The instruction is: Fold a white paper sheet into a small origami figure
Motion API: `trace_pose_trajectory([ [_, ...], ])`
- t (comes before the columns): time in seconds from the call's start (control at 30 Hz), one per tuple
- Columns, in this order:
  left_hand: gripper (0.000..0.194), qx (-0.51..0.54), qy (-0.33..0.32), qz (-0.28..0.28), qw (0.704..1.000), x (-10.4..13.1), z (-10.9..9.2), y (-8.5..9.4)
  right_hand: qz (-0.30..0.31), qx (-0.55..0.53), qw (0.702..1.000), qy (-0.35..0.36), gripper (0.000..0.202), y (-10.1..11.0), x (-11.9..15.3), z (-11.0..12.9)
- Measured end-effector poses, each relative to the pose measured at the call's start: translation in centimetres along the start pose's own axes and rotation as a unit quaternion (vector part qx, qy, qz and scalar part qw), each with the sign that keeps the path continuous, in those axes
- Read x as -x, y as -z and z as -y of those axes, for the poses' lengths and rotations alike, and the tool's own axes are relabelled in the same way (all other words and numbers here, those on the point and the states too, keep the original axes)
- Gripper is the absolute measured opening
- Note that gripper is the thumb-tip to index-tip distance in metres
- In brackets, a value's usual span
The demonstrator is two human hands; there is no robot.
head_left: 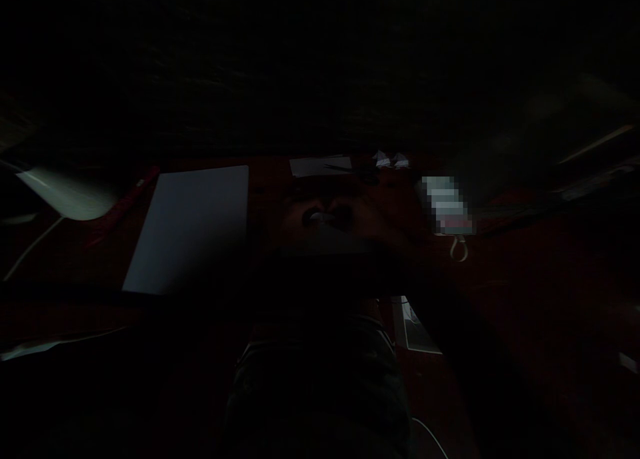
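The view is very dark. My left hand (296, 220) and my right hand (369, 218) are close together over the table, with fingers curled toward each other. Between their fingertips is a small pale piece of paper (321, 216); its exact shape is too dim to make out. A greyish sheet (333, 242) appears just below the hands. Beyond them lies a white paper strip (313, 166), with dark scissors (369, 175) partly across it. Two small folded paper pieces (382, 159) stand side by side to the right of the strip.
A large white sheet (200, 212) lies on the left. Past it are a long red object (123, 206) and a white rounded object (75, 194) with a cord. On the right lies a blurred-out rectangular item (447, 204) with a loop strap (459, 248).
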State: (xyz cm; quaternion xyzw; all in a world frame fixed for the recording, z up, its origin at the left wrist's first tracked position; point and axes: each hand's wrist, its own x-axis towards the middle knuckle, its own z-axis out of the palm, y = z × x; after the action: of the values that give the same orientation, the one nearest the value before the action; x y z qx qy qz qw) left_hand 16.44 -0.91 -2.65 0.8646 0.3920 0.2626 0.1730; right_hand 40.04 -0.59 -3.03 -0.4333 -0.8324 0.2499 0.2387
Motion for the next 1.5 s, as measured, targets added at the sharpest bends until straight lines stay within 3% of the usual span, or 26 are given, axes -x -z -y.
trace_pose_trajectory([
  [0.4, 0.014, -0.015, -0.033, 0.008, 0.999, 0.0, 0.3, 0.2, 0.015, -0.046, 0.998, 0.037, 0.027, 0.0, 0.1, -0.8],
  [0.8, 0.006, 0.009, -0.065, 0.022, 0.998, 0.1, 1.7, 0.4, 0.008, -0.043, 0.997, 0.066, 0.020, -0.1, 0.1, -1.2],
  [1.27, 0.028, -0.020, -0.130, 0.090, 0.987, 0.7, 1.6, 1.9, 0.009, -0.032, 0.996, 0.088, 0.011, 0.1, 0.1, -1.3],
  [1.5, 0.025, -0.042, -0.128, 0.109, 0.985, 0.5, 1.5, 2.2, 0.017, -0.013, 0.997, 0.081, 0.010, 0.2, 0.1, -1.3],
])
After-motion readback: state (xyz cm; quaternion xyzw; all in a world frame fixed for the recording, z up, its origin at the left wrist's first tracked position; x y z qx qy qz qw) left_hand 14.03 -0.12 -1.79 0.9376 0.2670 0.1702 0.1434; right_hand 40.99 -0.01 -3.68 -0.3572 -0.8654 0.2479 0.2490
